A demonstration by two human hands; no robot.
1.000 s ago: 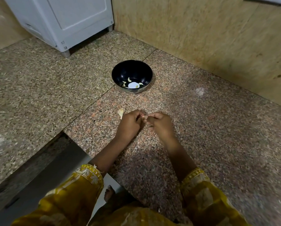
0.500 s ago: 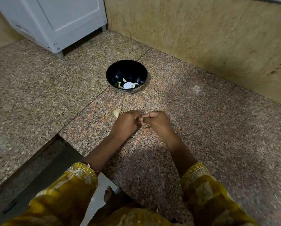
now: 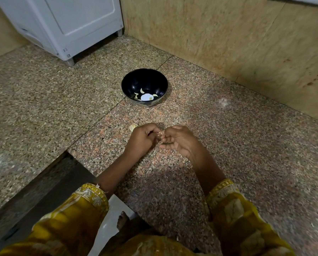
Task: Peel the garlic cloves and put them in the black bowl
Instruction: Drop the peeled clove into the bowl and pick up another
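Observation:
A black bowl (image 3: 144, 86) stands on the speckled granite counter (image 3: 237, 145), with a few pale peeled garlic cloves (image 3: 142, 90) at its bottom. Nearer to me, my left hand (image 3: 141, 139) and my right hand (image 3: 180, 140) meet fingertip to fingertip. Together they pinch a small garlic clove (image 3: 161, 133), which their fingers mostly hide. A pale scrap of garlic (image 3: 132, 127) lies on the counter just beyond my left hand's knuckles.
A white appliance (image 3: 65, 24) stands at the back left. A beige stone wall (image 3: 228, 34) runs behind the bowl and along the right. The counter's edge (image 3: 65, 154) drops off at the lower left, with the floor and a bare foot (image 3: 122, 221) below.
Both hands stay together on the clove, with only small finger movement. The view has shifted slightly.

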